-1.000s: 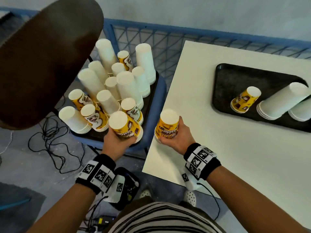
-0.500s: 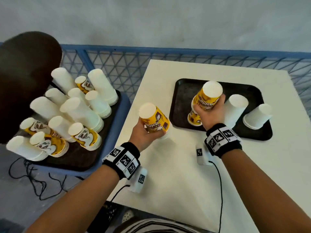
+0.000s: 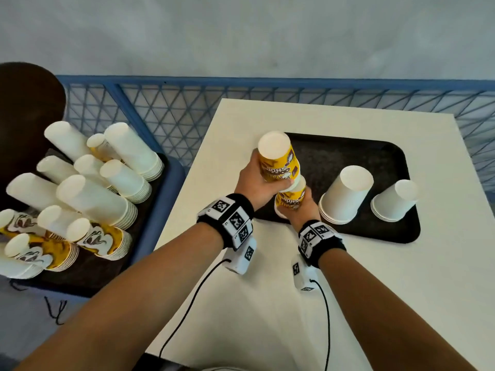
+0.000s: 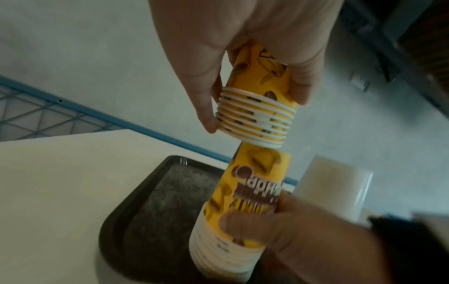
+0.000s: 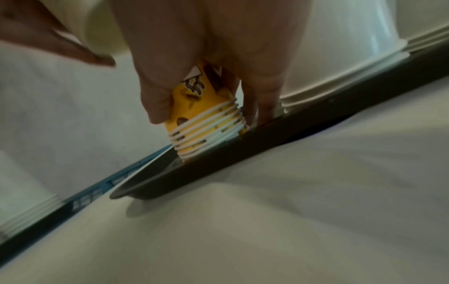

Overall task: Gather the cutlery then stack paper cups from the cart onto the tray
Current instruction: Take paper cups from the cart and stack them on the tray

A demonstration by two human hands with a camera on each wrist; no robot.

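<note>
- Head view: the left hand curls round an upside-down yellow stack, held directly above a second yellow stack that the right hand grips on the tray. The upper stack tilts a little, its closed end leaning away from the wrists. Two white stacks stand just right of the hands; the cart, with many more cups, lies well to the left.
- Left wrist view: thumb and fingers clasp the upper stack near its rims; its open mouth sits over the lower stack's top, the two long axes nearly in line. I judge the next move is a straight push down.
- Right wrist view: the right hand's fingers wrap the lower stack above its rims, which rest inside the tray's near edge on the bench.
</note>
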